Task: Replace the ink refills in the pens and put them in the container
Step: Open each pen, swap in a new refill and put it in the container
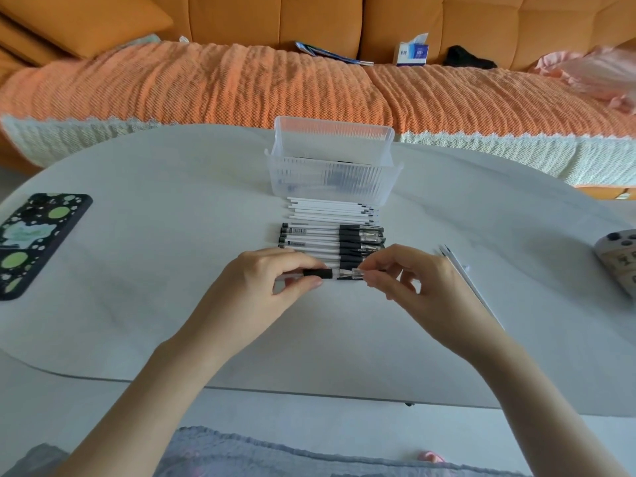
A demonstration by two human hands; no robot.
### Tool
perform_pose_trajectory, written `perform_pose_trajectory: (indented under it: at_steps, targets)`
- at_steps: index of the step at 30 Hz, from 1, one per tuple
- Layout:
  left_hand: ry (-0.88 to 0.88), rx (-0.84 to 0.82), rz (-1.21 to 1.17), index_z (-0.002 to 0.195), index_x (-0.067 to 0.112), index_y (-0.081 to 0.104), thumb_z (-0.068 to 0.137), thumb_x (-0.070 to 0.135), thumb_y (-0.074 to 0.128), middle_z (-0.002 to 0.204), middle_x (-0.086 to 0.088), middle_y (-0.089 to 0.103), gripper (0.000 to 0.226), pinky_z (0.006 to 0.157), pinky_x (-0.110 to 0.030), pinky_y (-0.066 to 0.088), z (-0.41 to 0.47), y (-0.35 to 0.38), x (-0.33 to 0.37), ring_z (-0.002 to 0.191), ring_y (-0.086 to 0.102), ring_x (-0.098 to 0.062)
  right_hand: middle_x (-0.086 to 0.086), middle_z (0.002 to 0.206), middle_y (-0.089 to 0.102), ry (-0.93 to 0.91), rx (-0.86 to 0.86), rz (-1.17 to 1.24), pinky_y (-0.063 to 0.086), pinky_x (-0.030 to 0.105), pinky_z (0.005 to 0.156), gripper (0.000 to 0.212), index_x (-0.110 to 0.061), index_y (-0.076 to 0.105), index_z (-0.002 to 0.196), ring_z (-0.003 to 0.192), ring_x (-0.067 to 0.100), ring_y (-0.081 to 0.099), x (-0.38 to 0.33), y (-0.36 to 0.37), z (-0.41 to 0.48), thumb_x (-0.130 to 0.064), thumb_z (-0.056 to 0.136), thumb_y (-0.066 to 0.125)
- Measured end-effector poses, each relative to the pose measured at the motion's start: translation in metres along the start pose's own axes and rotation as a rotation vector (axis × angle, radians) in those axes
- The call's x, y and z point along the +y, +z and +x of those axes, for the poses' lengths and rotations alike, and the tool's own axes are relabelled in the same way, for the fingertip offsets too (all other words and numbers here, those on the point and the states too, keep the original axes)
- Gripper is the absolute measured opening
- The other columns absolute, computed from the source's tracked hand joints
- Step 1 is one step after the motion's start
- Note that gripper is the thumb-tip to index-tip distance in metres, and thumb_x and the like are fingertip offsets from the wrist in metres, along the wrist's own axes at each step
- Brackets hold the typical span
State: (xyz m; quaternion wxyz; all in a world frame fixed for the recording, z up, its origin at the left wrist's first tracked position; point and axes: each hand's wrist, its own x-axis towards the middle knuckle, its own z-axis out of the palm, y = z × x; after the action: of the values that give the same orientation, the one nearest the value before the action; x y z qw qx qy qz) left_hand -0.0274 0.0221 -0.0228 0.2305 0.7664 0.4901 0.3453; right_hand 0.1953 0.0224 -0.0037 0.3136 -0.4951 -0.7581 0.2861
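Observation:
I hold one pen level above the table, just in front of the row of pens. My left hand grips its barrel by the black grip section. My right hand pinches the clear cap or tip end. Behind lies a row of several black-and-white pens, and beyond them several white refills. The clear ribbed plastic container stands at the far side; a few dark pens show faintly inside it.
A phone in a dark patterned case lies at the left of the white table. A few thin refills lie to the right of my right hand. A remote-like device sits at the right edge. An orange sofa lies beyond.

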Motion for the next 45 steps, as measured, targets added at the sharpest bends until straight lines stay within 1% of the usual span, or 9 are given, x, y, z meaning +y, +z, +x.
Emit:
perform_pose_trajectory:
  at_steps: [3,7,17,24,28,31,36,41,45]
  targets:
    - [0.009,-0.016,-0.001,0.095,0.028,0.073,0.077,0.036,0.063,0.086,0.016,0.07,0.022,0.07,-0.01,0.043,0.001,0.002,0.001,0.077,0.06,0.008,-0.013,0.076,0.063,-0.01,0.017,0.029,0.045,0.03,0.061,0.008,-0.025,0.067,0.085,0.064,0.015,0.055,-0.001,0.004,0.001,-0.017,0.085,0.066]
    - [0.016,-0.018,-0.036,0.091,0.026,0.075,0.076,0.029,0.064,0.079,0.016,0.069,0.019,0.065,-0.01,0.043,-0.001,0.007,0.005,0.064,0.054,0.012,-0.011,0.071,0.062,-0.036,0.047,0.036,0.042,0.012,0.062,0.008,-0.013,0.07,0.085,0.064,0.009,0.058,-0.004,0.014,0.001,-0.006,0.081,0.068]
    - [0.034,-0.006,-0.006,0.083,0.019,0.076,0.076,0.022,0.063,0.071,0.005,0.068,0.015,0.061,-0.012,0.04,-0.003,0.01,0.004,0.06,0.048,0.009,-0.009,0.071,0.062,-0.029,0.077,0.153,0.041,0.01,0.061,0.012,-0.011,0.07,0.084,0.06,0.007,0.057,0.002,0.022,-0.002,0.0,0.081,0.067]
    - [0.045,0.006,-0.036,0.082,0.017,0.076,0.076,0.017,0.063,0.069,0.011,0.067,0.014,0.06,-0.003,0.035,-0.004,0.012,0.007,0.059,0.05,0.01,-0.002,0.074,0.064,-0.044,0.082,0.165,0.044,0.013,0.064,0.012,-0.009,0.07,0.087,0.062,0.008,0.057,0.004,0.024,-0.004,0.001,0.081,0.067]
    - [0.008,-0.008,-0.026,0.083,0.023,0.075,0.077,0.024,0.062,0.07,0.013,0.067,0.014,0.06,-0.01,0.04,-0.002,0.012,0.007,0.063,0.055,0.002,-0.006,0.073,0.064,-0.04,0.105,0.151,0.044,0.013,0.062,0.012,-0.01,0.07,0.086,0.062,0.007,0.058,0.005,0.025,-0.004,0.0,0.081,0.067]
    - [-0.026,-0.018,0.01,0.086,0.024,0.073,0.081,0.023,0.07,0.078,0.012,0.07,0.006,0.07,-0.025,0.046,0.002,0.01,0.007,0.073,0.061,-0.004,-0.009,0.078,0.064,-0.044,0.118,0.081,0.043,0.014,0.063,0.012,-0.013,0.071,0.09,0.067,0.005,0.057,0.003,0.026,-0.001,-0.006,0.081,0.068]
    - [-0.04,0.12,0.074,0.1,0.022,0.072,0.084,0.022,0.068,0.095,0.012,0.07,0.016,0.078,-0.013,0.046,0.018,-0.009,0.006,0.09,0.06,0.001,-0.012,0.087,0.063,-0.057,0.195,-0.126,0.039,0.013,0.065,0.018,-0.022,0.07,0.097,0.078,0.007,0.056,0.021,0.014,0.007,-0.014,0.081,0.071]
    - [-0.039,0.107,0.069,0.107,0.022,0.07,0.087,0.019,0.065,0.101,0.008,0.07,0.021,0.089,-0.019,0.048,0.059,-0.026,0.007,0.094,0.064,-0.003,-0.001,0.087,0.063,-0.165,0.137,-0.478,0.051,0.039,0.063,0.018,-0.015,0.071,0.089,0.083,0.023,0.058,0.031,0.022,0.007,-0.01,0.073,0.077]
    - [-0.016,0.1,0.12,0.108,0.022,0.069,0.087,0.017,0.064,0.097,0.011,0.066,0.022,0.084,-0.015,0.044,0.104,-0.031,0.009,0.093,0.06,-0.004,-0.001,0.083,0.062,-0.178,0.124,-0.543,0.051,0.036,0.061,0.02,-0.015,0.068,0.086,0.078,0.024,0.057,0.032,0.024,0.007,-0.013,0.07,0.079]
